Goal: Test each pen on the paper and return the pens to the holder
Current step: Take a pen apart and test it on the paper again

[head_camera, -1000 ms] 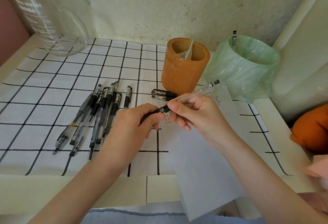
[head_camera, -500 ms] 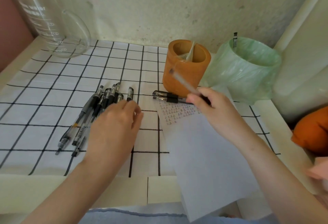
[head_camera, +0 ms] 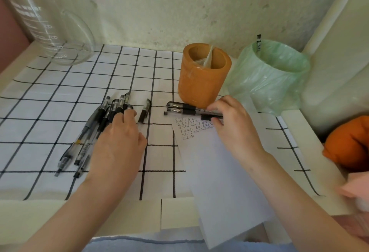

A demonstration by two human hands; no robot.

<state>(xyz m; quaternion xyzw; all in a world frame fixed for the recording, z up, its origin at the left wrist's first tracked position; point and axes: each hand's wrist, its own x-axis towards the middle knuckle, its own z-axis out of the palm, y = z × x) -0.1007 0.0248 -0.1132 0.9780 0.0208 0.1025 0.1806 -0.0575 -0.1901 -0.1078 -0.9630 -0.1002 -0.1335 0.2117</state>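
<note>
1. Pen [head_camera: 207, 114]: right hand [head_camera: 233, 123] pinches it, laying it beside two capped pens [head_camera: 179, 107] at the top edge of paper [head_camera: 219, 171], in front of holder [head_camera: 199, 83]. Likely staging for return.
2. Left hand [head_camera: 119, 139] sits on untested pile [head_camera: 87, 137], probably after the next pen; can't tell if it grips one.
3. Half a second ago the right hand held the pen raised and the left was short of the pile.

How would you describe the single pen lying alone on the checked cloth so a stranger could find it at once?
Start at the orange holder at the back of the checked cloth. Go left past the pens at its base to the single pen. Unlike the pile by the left hand, it lies alone, touching no other pen.
</note>
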